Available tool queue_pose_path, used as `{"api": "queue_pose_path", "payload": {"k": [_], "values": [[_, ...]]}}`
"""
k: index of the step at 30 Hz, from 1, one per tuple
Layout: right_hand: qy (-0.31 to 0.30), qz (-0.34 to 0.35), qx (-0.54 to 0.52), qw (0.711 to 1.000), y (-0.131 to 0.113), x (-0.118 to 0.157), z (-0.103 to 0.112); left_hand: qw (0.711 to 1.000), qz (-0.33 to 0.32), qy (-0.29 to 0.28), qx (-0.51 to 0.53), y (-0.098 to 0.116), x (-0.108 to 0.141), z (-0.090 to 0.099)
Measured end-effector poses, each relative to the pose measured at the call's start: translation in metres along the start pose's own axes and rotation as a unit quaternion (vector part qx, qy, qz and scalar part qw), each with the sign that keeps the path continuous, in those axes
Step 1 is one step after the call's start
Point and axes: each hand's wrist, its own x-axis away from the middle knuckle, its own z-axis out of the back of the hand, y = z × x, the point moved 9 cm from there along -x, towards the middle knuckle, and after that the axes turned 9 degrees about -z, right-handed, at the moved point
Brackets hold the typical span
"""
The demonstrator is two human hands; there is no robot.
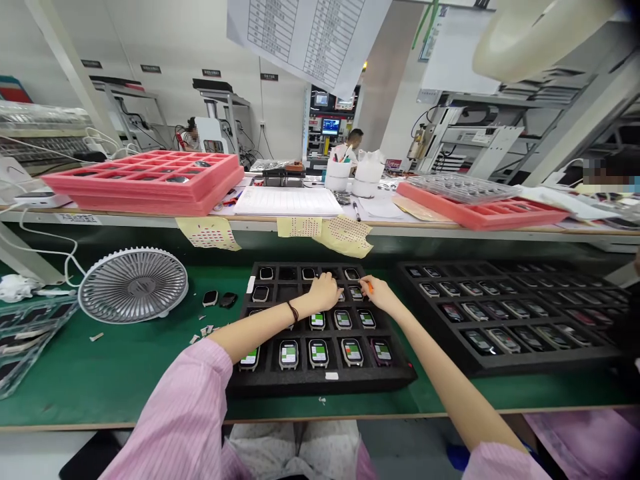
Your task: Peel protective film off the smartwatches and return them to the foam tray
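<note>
**two hands over a tray of smartwatches at a green bench**

a long workbench topped with a green mat (115, 390) runs across the room, with a raised shelf (400, 229) along its back edge. stacked pink trays (143, 193) sit toward the shelf's left end, another pink tray (480, 215) toward its right end, and a white notebook (287, 201) between them. yellow perforated sheets (207, 233) hang from the shelf's front lip. farther back, a co-worker (353, 147) stands among machines.

on the mat, a black foam tray (320, 383) sits at the middle of the front edge, with a second black foam tray (505, 365) to its right. rows of smartwatches (289, 355) fill the slots of the nearer tray, several showing green-and-white screens. a grey desk fan (133, 285) stands toward the mat's back left, and two loose watches (210, 298) lie just beside the nearer tray's left edge.

the left hand (324, 292) hangs over that tray's upper middle, its fingers curled downward; whether they grip anything, i can't tell. just beside it, the right hand (379, 294) has its fingers closed around a small orange item (371, 287).
</note>
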Motion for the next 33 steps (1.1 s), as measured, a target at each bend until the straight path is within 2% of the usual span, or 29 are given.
{"api": "queue_pose_path", "payload": {"k": [6,10,14,19,22,25,28,31,33], "values": [[-0.015,-0.027,-0.043,0.999,0.002,-0.007,-0.011,0.996,0.026,-0.025,0.083,-0.013,-0.007,-0.001],[-0.011,0.004,-0.080,0.997,-0.006,-0.004,-0.009,0.986,0.031,-0.025,0.164,-0.012,0.001,0.000],[-0.026,0.031,-0.131,0.991,-0.011,0.000,-0.007,0.973,0.047,0.001,0.227,-0.016,0.007,-0.003],[-0.041,0.017,-0.220,0.974,-0.004,-0.004,-0.004,0.941,0.097,0.051,0.320,-0.030,0.002,-0.003],[-0.062,-0.002,-0.290,0.955,-0.004,-0.006,-0.003,0.904,0.145,0.061,0.398,-0.044,0.001,-0.001],[-0.095,-0.015,-0.344,0.934,-0.016,-0.007,-0.007,0.857,0.193,0.063,0.474,-0.060,0.010,0.007],[-0.155,-0.030,-0.422,0.893,-0.039,-0.006,-0.021,0.819,0.220,0.084,0.524,-0.077,0.026,0.020],[-0.215,-0.039,-0.490,0.844,-0.067,-0.004,-0.042,0.795,0.232,0.117,0.548,-0.089,0.044,0.031],[-0.231,-0.035,-0.502,0.833,-0.082,-0.005,-0.053,0.783,0.235,0.139,0.558,-0.094,0.054,0.033]]}}
